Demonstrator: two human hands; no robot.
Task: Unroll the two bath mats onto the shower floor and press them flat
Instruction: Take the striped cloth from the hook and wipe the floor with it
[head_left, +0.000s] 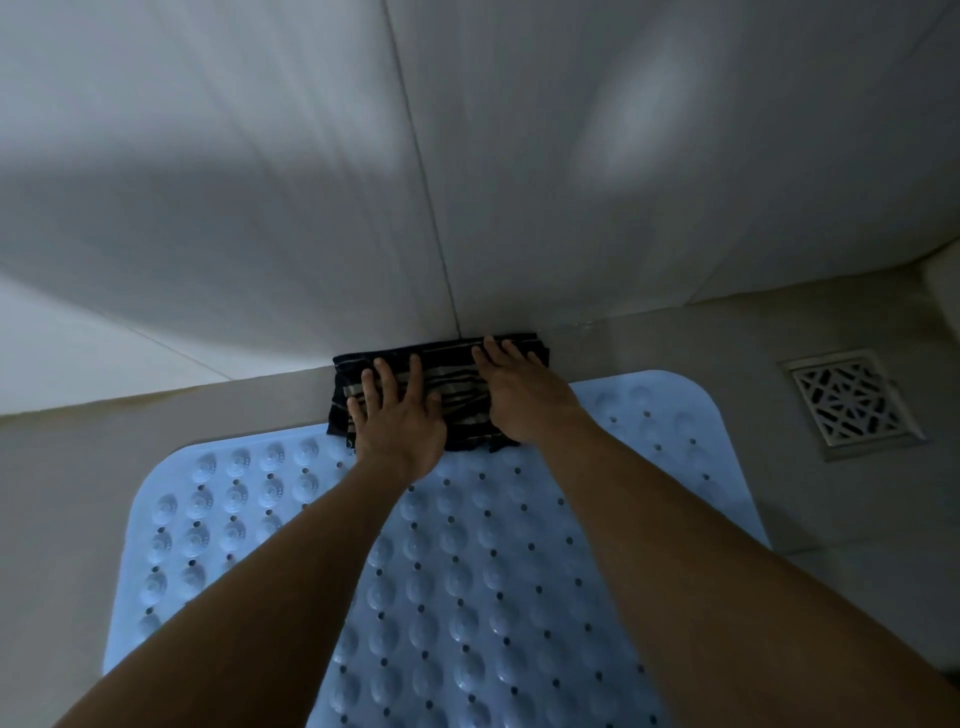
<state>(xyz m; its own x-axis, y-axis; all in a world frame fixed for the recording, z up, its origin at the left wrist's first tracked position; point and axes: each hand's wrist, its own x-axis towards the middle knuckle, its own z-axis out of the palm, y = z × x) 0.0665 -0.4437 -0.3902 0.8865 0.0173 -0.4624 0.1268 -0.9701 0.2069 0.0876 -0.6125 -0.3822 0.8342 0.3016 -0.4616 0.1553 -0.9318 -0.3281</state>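
1. Two mats lie on the beige shower floor (78, 467): a light blue rubber bath mat with raised domes and small holes (467, 571), lying spread out, and a small dark cloth mat with pale stripes (462, 395).
2. Dark striped mat: sits at the foot of the white tiled wall (311, 182), far edge touching the wall, near edge overlapping the blue mat's far edge; the cloth looks bunched and creased.
3. Left hand (397, 421): palm down on the dark mat's left part, fingers straight and spread, gripping nothing.
4. Right hand (519, 395): palm down on its right part, fingers straight, tips near the wall.
5. Square metal floor drain with a lattice grate (852, 402): to the right, apart from both mats.
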